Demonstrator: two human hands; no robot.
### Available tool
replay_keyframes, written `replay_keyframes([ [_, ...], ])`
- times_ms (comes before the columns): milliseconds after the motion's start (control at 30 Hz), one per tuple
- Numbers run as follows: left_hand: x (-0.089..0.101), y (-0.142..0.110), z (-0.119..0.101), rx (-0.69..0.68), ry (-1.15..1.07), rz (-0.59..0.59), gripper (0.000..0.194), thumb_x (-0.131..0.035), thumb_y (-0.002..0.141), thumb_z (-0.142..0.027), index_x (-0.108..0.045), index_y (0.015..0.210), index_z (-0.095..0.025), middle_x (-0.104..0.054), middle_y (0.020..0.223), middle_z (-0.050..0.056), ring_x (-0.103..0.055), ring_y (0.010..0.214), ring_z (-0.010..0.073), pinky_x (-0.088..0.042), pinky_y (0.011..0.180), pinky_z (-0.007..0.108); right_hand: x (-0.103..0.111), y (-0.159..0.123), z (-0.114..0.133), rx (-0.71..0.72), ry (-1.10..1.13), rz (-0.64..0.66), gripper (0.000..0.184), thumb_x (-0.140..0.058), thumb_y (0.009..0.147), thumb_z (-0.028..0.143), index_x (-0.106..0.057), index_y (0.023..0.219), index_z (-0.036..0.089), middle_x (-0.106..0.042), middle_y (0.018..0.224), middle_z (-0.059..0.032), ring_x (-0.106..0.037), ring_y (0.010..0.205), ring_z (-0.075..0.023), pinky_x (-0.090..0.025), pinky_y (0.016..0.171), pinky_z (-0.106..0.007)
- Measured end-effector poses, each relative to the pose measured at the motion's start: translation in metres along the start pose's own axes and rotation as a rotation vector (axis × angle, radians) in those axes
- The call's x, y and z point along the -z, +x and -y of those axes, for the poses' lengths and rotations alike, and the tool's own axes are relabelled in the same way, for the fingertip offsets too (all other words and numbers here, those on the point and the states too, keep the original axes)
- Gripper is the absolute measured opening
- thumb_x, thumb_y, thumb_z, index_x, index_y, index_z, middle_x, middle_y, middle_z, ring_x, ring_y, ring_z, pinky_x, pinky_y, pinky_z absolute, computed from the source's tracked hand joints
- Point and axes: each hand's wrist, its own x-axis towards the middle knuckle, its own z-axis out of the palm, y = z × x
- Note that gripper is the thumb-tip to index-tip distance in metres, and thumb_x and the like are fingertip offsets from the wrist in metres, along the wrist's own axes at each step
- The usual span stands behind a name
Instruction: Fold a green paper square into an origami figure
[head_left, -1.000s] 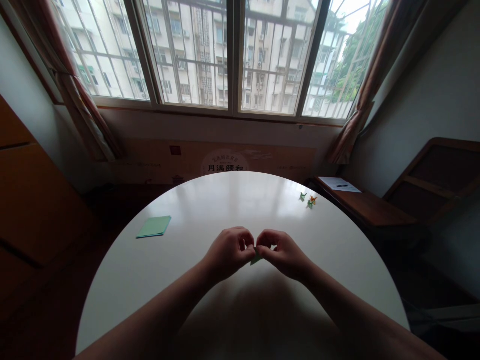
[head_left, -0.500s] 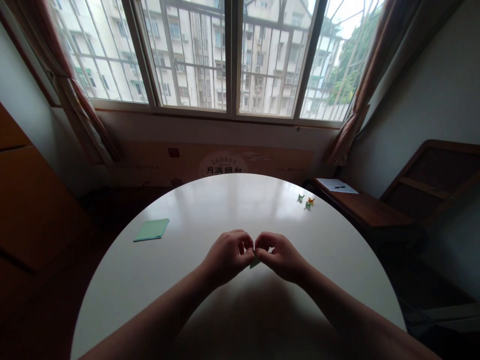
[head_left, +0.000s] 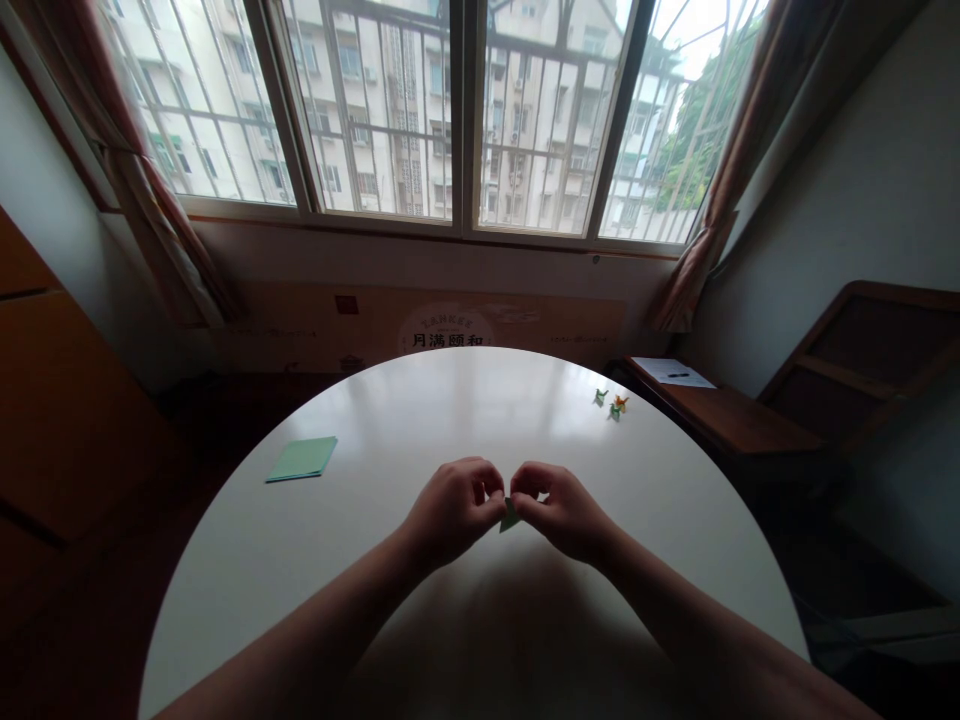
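the biggest thing is the window [head_left: 466,120], with bars outside and tall buildings behind them. next is the round white table [head_left: 420,420], shiny near its far edge. a pinkish curtain [head_left: 142,190] hangs on the left, and another curtain [head_left: 694,250] hangs on the right. a long tan board [head_left: 300,315] with writing on it is behind the table. a brown wooden chair [head_left: 750,420] is on the right, and a white sheet [head_left: 660,369] lies on its seat.

the left hand [head_left: 454,512] and the right hand [head_left: 564,512] are close together over the middle of the table. on each hand, the thumb and pointing finger curl into a little ring, and the tips pinch almost shut on the paper. a pile of green paper [head_left: 301,459] lies on the left of the table. a dark pen [head_left: 679,376] lies on the white sheet.

the folded green paper [head_left: 509,517] is between the two hands, with its pointy end hanging down. smallest are two green folded birds [head_left: 601,396] and one orange folded bird [head_left: 621,402], near the table's far right edge.
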Motion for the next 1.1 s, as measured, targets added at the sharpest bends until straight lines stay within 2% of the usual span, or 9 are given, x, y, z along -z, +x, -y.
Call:
replay_keyframes([
  [267, 0.0024, -0.0015, -0.0034, 0.002, -0.039, 0.031, 0.011, -0.063, 0.080, -0.025, -0.071, 0.077, -0.017, -0.069, 0.076, 0.003, -0.061, 0.067, 0.0168, -0.046, 0.062, 0.027, 0.0006, -0.0010, 0.0016, 0.010, 0.018, -0.007, 0.006, -0.064, 0.080, 0.020, -0.065, 0.074, 0.017, -0.064, 0.069, 0.0002, -0.056, 0.067, -0.0144, -0.041, 0.057, -0.023],
  [567, 0.0021, 0.0007, 0.0008, 0.007, -0.072, 0.041, 0.014, -0.059, 0.084, -0.024, -0.070, 0.078, -0.017, -0.068, 0.076, 0.003, -0.059, 0.068, 0.0163, -0.043, 0.062, 0.027, 0.0026, 0.0008, 0.0002, 0.008, 0.059, 0.020, 0.009, -0.064, 0.082, 0.024, -0.064, 0.077, 0.017, -0.065, 0.073, -0.0018, -0.057, 0.069, -0.0158, -0.043, 0.059, -0.024],
  [800, -0.0001, -0.0016, -0.0018, 0.016, -0.099, 0.101, 0.014, -0.059, 0.083, -0.024, -0.071, 0.078, -0.018, -0.069, 0.078, 0.003, -0.060, 0.071, 0.0177, -0.043, 0.064, 0.028, 0.0017, 0.0012, -0.0005, -0.033, 0.055, 0.079, 0.007, -0.059, 0.074, 0.016, -0.058, 0.067, 0.018, -0.056, 0.065, 0.0010, -0.049, 0.063, -0.0136, -0.036, 0.057, -0.024],
  [967, 0.0014, -0.0011, -0.0028, 0.046, -0.146, 0.135, 0.012, -0.061, 0.080, -0.023, -0.071, 0.077, -0.018, -0.069, 0.077, 0.003, -0.059, 0.071, 0.0178, -0.043, 0.064, 0.028, 0.0024, 0.0011, 0.0021, -0.089, 0.075, 0.130, 0.010, -0.056, 0.072, 0.019, -0.053, 0.062, 0.018, -0.049, 0.059, 0.0029, -0.042, 0.057, -0.0120, -0.030, 0.053, -0.024],
  [1100, 0.0051, 0.0014, 0.0009, 0.129, -0.234, 0.133, 0.014, -0.060, 0.079, -0.027, -0.069, 0.078, -0.017, -0.068, 0.076, 0.003, -0.057, 0.065, 0.0164, -0.042, 0.054, 0.025, 0.0094, 0.0016, 0.0045, -0.156, 0.108, 0.166, 0.008, -0.052, 0.070, 0.018, -0.055, 0.063, 0.018, -0.050, 0.055, 0.0037, -0.039, 0.052, -0.0103, -0.029, 0.050, -0.023],
])
